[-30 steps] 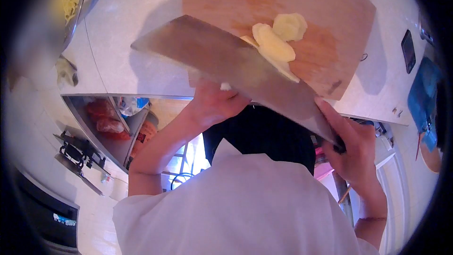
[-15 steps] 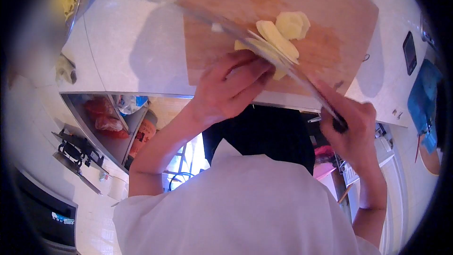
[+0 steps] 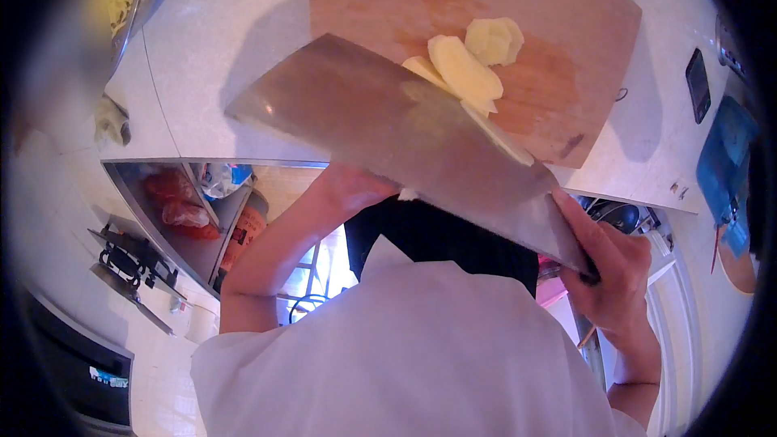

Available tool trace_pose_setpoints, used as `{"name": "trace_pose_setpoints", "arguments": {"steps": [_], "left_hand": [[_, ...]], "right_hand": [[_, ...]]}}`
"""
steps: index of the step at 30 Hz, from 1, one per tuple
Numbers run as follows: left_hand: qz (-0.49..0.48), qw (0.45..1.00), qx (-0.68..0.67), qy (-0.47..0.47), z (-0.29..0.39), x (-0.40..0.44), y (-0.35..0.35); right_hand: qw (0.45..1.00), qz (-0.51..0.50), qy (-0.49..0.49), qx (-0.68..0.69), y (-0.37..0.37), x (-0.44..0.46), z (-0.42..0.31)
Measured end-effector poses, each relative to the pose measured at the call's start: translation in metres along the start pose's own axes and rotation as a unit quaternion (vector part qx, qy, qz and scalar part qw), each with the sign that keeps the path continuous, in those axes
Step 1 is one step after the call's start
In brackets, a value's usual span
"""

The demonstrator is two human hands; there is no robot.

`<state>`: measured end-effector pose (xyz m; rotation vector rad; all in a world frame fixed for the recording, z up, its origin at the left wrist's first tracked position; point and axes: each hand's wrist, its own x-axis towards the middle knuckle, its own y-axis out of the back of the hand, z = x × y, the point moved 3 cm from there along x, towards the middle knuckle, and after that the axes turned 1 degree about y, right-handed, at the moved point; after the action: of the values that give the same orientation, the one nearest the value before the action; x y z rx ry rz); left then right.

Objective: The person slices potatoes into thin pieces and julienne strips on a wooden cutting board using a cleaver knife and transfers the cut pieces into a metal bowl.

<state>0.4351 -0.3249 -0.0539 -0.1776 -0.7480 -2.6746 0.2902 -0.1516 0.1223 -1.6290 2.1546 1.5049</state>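
A wide-bladed cleaver (image 3: 388,125) is in my right hand (image 3: 611,271), whose fingers are wrapped round its dark handle. The blade is tilted broad side up, and a pale thin slice (image 3: 506,142) lies along its upper edge. Beneath the blade is my left hand (image 3: 356,184); only its wrist side shows, and the fingers are hidden. Beyond the blade, pale yellow slices, apparently potato (image 3: 465,69), overlap on the wooden cutting board (image 3: 558,24). Another rounded slice (image 3: 494,40) lies just past them.
At upper left stands a metal container (image 3: 146,0) with yellow shreds in it. A phone (image 3: 698,85) and a blue item (image 3: 724,154) lie to the right. Below the counter edge, an open drawer (image 3: 166,231) holds bagged items.
The cleaver has turned from nearly edge-on to broad side up and come nearer my body. It now covers my left hand's fingers. The slices show more fully.
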Motion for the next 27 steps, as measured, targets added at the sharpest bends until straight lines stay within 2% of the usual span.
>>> {"name": "trace_pose_setpoints", "arguments": {"steps": [12, 15, 20, 22, 27], "left_hand": [[-0.012, 1.000, 0.014, -0.014, 0.004, 0.001, 0.003], [-0.034, 0.997, 0.053, -0.047, 0.011, 0.007, 0.008], [-0.086, 0.988, 0.099, -0.080, 0.032, 0.036, 0.022], [-0.051, 0.976, 0.152, -0.149, 0.038, 0.045, 0.023], [-0.015, 0.968, 0.162, -0.189, 0.042, 0.054, 0.021]], "right_hand": [[1.000, -0.012, 0.002, -0.001, 0.001, 0.005, -0.002], [0.999, -0.031, -0.019, 0.025, -0.004, 0.016, -0.001], [1.000, -0.014, 0.005, 0.018, -0.024, 0.039, 0.008], [1.000, -0.004, 0.014, 0.017, -0.030, 0.046, 0.012], [0.998, 0.006, 0.020, 0.059, -0.032, 0.055, 0.022]]}}
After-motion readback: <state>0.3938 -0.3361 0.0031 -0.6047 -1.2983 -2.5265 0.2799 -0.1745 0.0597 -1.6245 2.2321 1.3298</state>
